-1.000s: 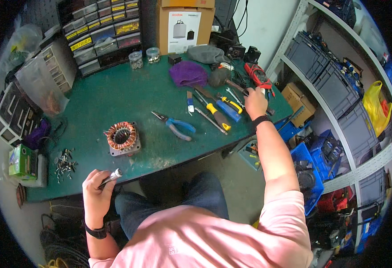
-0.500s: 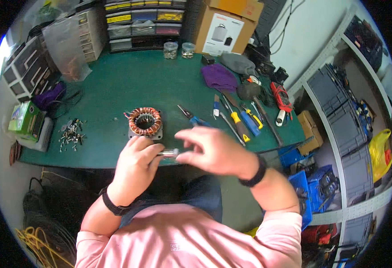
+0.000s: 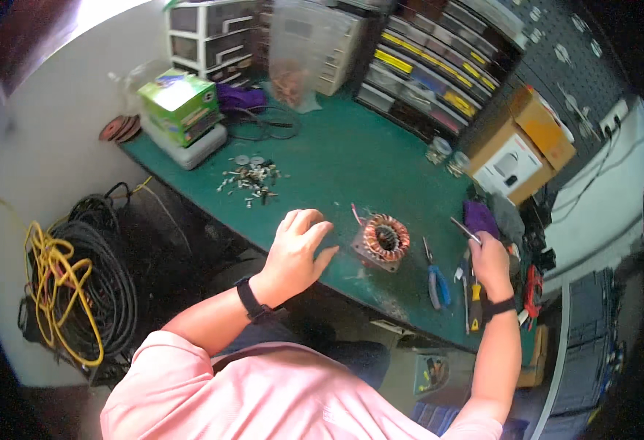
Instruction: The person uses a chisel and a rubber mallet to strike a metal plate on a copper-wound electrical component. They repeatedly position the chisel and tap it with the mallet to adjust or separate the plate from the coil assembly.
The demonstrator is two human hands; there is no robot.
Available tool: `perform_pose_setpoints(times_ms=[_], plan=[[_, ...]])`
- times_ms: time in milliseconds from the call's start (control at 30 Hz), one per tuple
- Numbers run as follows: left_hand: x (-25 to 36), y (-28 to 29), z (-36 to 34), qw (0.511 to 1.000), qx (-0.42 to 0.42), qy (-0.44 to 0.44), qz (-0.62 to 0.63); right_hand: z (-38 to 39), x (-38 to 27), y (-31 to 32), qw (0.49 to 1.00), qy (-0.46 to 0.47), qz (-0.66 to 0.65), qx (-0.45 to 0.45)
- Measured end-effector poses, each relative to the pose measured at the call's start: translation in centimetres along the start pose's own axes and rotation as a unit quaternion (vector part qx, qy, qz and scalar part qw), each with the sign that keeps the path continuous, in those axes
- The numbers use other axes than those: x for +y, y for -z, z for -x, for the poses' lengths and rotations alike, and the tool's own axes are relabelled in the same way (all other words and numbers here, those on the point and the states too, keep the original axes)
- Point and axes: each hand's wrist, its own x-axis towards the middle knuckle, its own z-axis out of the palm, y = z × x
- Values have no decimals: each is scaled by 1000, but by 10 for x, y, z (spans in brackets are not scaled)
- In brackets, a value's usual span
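Note:
My left hand (image 3: 297, 253) is held at the table's front edge, its fingers curved and apart, with nothing between thumb and fingers. To its right a copper-wound motor stator (image 3: 385, 238) sits on a square metal base. My right hand (image 3: 492, 264) is over the tools on the right side, closed around a slim metal rod (image 3: 466, 230) that points up and to the left; its other end is hidden in the fist. Blue-handled pliers (image 3: 438, 286) lie between the stator and my right hand. Just below that hand is a yellow-handled screwdriver (image 3: 476, 308).
Loose screws and washers (image 3: 254, 176) are heaped on the green table (image 3: 322, 161). At the left stands a green box (image 3: 181, 110) on a grey case. A drawer cabinet (image 3: 432, 66) and a cardboard box (image 3: 523, 147) are at the back; coiled cables (image 3: 87, 279) hang at lower left.
The view has swung to the left. My hands have parted: the right has moved off to the tools with a metal rod, and the left has let go of the shiny metal piece.

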Motion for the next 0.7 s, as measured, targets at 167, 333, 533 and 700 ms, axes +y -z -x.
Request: perform_pose_setpoints(times_ms=[167,333,533,700], plan=[[-22,-9,9,999,28,14,-34,-55,61,-58,996,-77,12,34],[-33,4,12,998,46,6,-47,-66,58,-76,994,-23,-6,106],[-80,56,22,976,32,113,-185,10,-4,-24,969,24,-240,58],[-95,77,9,967,-40,148,-203,88,-20,-10,942,0,-335,34]])
